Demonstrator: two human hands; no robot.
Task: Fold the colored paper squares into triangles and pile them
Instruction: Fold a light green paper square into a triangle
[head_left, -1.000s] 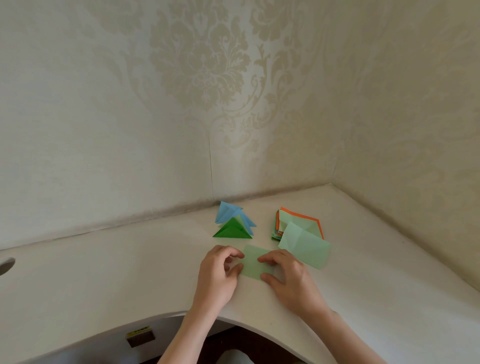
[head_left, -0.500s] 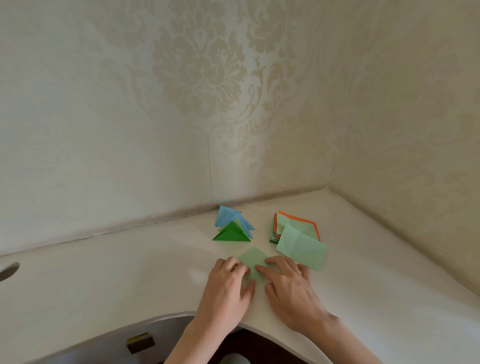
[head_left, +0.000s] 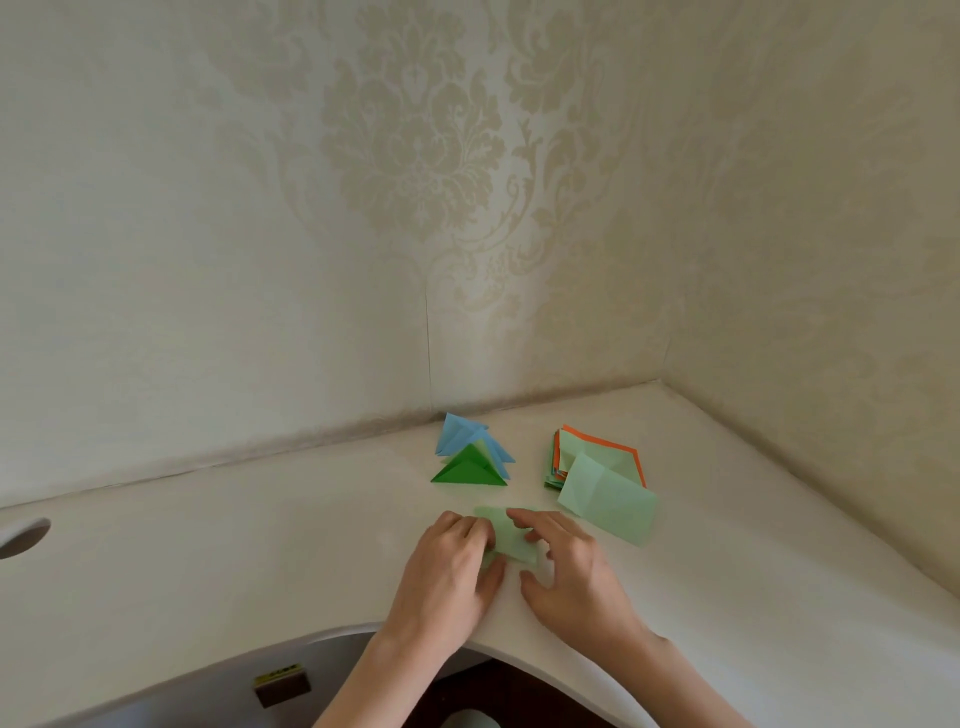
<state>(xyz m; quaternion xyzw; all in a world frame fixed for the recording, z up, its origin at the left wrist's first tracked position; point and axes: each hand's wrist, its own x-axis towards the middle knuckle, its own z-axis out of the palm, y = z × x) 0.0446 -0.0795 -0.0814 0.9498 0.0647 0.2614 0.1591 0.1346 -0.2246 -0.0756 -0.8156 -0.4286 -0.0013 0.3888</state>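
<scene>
On the white desk (head_left: 260, 561), both hands, left (head_left: 448, 577) and right (head_left: 574, 574), fingers curled, pinch the pale green paper (head_left: 511, 538).

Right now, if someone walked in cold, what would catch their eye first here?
Probably the two hands at the near edge of the white desk: the left hand and right hand press and pinch a pale green paper between them. Beyond them stands a small pile of folded triangles, dark green in front of blue. To its right lies a stack of unfolded squares, pale green on top with an orange edge showing.
</scene>
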